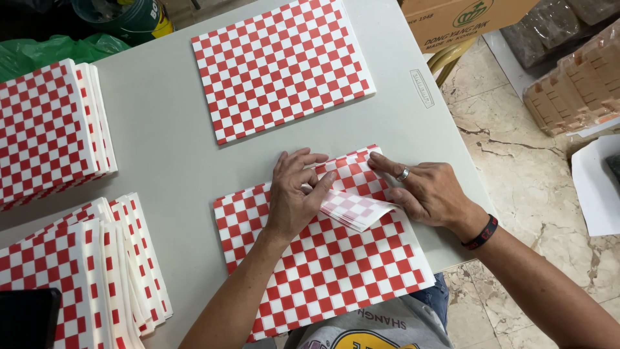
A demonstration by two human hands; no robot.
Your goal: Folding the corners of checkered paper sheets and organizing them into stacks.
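While the checkered paper sheet (323, 258) lies at the lower centre of the frame on the grey tabletop (161, 136), we see the left hand (294, 194) pressing flat on it, fingers spread, pinching nothing. The right hand (426, 190) lies open on its folded-over corner (355, 208). 1 flat stack (281, 64) sits above; 2 folded piles (84, 271) lie at the left.

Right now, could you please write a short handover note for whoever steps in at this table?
Left hand: open, fingers pressing a folded corner of the checkered sheet.
Right hand: flat on the sheet's far right edge, holding it down.
Unfolded stack lies beyond the hands; folded piles sit at the left of the table.
Done: one corner turned over. Left: the sheet's other folds.
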